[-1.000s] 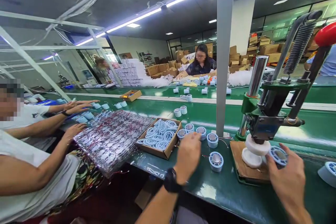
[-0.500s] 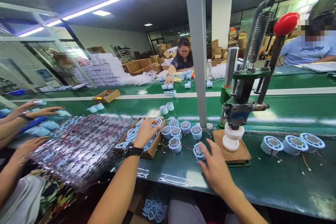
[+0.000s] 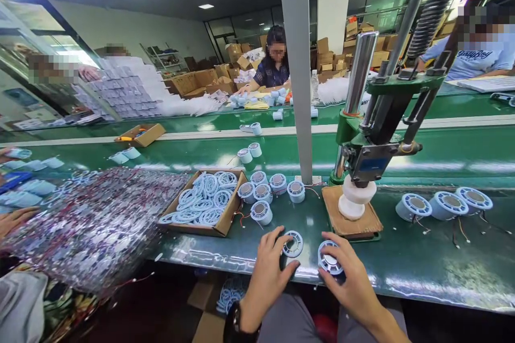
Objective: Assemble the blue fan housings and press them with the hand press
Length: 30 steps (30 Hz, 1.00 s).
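Note:
My left hand (image 3: 270, 261) pinches a light blue plastic ring (image 3: 299, 247) between thumb and fingertips, just above the bench front. To its right, my right hand (image 3: 351, 270) is closed round a light blue round housing (image 3: 330, 263) with a silvery disc in its top. The ring and the housing are apart. Behind my left hand stand several similar housings (image 3: 261, 213) with thin wires. An open cardboard box (image 3: 222, 228) full of loose blue rings lies to the left of them.
A hand press (image 3: 368, 163) with white pads stands on a brown board (image 3: 332, 209), right of centre. Several housings (image 3: 449, 204) sit farther right. Bubble wrap (image 3: 92, 225) with wired parts covers the left, beside a co-worker's hand (image 3: 16, 221). A grey post (image 3: 296, 75) rises behind.
My left hand has left the box and come right and nearer with a ring. My right hand has closed on the housing, which now sits closer to the bench edge. The view has tipped down.

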{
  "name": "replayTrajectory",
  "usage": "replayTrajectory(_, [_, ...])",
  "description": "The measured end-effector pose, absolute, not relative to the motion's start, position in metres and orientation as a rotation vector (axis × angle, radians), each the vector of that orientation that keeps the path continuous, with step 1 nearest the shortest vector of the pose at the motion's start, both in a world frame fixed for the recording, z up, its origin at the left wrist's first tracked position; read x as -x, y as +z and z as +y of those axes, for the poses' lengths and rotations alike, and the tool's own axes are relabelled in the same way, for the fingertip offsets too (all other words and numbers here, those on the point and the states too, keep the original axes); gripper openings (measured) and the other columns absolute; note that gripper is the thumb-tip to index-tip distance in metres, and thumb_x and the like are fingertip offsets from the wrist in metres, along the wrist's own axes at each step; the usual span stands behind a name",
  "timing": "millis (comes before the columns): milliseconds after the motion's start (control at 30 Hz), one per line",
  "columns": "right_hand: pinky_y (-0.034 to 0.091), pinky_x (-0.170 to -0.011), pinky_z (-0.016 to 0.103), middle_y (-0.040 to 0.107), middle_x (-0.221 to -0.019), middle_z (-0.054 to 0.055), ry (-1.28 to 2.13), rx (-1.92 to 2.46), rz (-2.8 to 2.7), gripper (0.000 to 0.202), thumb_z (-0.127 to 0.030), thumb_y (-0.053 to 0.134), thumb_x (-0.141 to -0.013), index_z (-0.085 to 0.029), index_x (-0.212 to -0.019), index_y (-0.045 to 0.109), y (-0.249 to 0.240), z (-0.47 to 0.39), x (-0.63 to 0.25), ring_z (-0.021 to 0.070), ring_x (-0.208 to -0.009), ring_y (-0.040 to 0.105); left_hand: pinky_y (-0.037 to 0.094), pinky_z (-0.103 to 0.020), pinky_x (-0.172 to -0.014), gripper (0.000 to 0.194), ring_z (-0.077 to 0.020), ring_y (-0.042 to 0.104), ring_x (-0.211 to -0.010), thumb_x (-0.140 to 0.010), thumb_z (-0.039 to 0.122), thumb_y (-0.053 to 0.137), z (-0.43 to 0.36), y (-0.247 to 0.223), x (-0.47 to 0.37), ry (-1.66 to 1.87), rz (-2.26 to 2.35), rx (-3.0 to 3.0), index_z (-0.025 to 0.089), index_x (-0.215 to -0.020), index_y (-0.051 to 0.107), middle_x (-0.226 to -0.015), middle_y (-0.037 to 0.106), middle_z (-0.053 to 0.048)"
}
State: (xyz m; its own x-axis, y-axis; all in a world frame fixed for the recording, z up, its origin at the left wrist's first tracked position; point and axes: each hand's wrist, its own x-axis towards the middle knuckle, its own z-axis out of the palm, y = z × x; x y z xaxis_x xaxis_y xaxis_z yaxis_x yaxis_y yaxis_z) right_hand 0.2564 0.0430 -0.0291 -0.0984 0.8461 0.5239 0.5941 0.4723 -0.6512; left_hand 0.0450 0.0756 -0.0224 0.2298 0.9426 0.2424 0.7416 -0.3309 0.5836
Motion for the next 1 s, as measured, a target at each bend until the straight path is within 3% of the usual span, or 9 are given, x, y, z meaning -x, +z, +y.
replayTrajectory(167, [0.055,-0.100,0.040,0.063,-0.131,0.014,0.388,1.247,-1.767,0.042,-0.017,0.060,-0.084,-0.020,-0.125,0.060,-0.037,0.047,-0.258,0.0264,-0.122,0.063,0.054,-0.054,-0.095,0.056,-0.0330,0.063,-0.115,-0.076,0.014,0.074,0.071,-0.025,-0.048,0.926,1.640,-2.168,0.021,-0.129,0.058,-0.125,0.069,-0.015])
replayTrajectory(300, [0.054,-0.102,0.042,0.060,-0.137,0.015,0.322,1.227,-1.728,0.051,-0.020,0.061,-0.087,-0.021,-0.137,0.053,-0.021,0.045,-0.259,0.0273,-0.127,0.059,0.056,-0.046,-0.096,0.078,-0.0274,0.065,-0.119,-0.088,0.027,0.068,0.048,-0.005,-0.054,1.240,1.454,-2.298,0.025,-0.153,0.026,-0.128,0.068,-0.014])
replayTrajectory(400, [0.059,-0.089,0.036,0.068,-0.122,0.014,0.414,1.204,-1.541,0.041,-0.025,0.059,-0.091,-0.020,-0.132,0.056,0.005,0.031,-0.257,0.0236,-0.106,0.069,0.058,-0.042,-0.095,0.085,-0.0256,0.069,-0.114,-0.092,0.033,0.065,0.035,0.018,-0.060,1.397,1.269,-2.407,0.023,-0.158,0.012,-0.122,0.071,-0.017])
replayTrajectory(500, [0.060,-0.078,0.030,0.074,-0.104,0.010,0.924,1.079,-1.424,0.040,-0.028,0.054,-0.095,-0.021,-0.135,0.055,0.028,0.014,-0.251,0.0185,-0.084,0.072,0.060,-0.042,-0.091,0.086,-0.0266,0.070,-0.111,-0.093,0.034,0.064,0.030,0.032,-0.066,1.470,1.151,-2.423,0.022,-0.158,0.010,-0.120,0.071,-0.020])
replayTrajectory(633, [0.059,-0.083,0.033,0.076,-0.097,0.009,1.453,0.961,-1.186,0.043,-0.039,0.059,-0.095,-0.022,-0.134,0.058,0.040,0.003,-0.245,0.0199,-0.086,0.072,0.063,-0.041,-0.085,0.085,-0.0267,0.072,-0.108,-0.094,0.038,0.062,0.029,0.033,-0.071,1.545,1.029,-2.318,0.026,-0.158,0.008,-0.120,0.071,-0.019])
replayTrajectory(933, [0.057,-0.079,0.031,0.073,-0.091,0.006,1.594,0.931,-1.042,0.046,-0.047,0.064,-0.091,-0.023,-0.131,0.061,0.039,0.004,-0.247,0.0173,-0.081,0.070,0.063,-0.043,-0.084,0.090,-0.0267,0.073,-0.106,-0.090,0.045,0.065,0.022,0.031,-0.069,1.501,1.095,-2.170,0.032,-0.157,0.006,-0.117,0.073,-0.016])
replayTrajectory(1000, [0.056,-0.076,0.028,0.070,-0.083,0.003,1.590,0.940,-1.001,0.046,-0.048,0.067,-0.089,-0.022,-0.127,0.063,0.037,0.004,-0.244,0.0154,-0.075,0.068,0.064,-0.041,-0.080,0.085,-0.0263,0.075,-0.099,-0.089,0.048,0.066,0.021,0.025,-0.067,1.468,1.138,-2.122,0.033,-0.155,0.015,-0.114,0.075,-0.014])
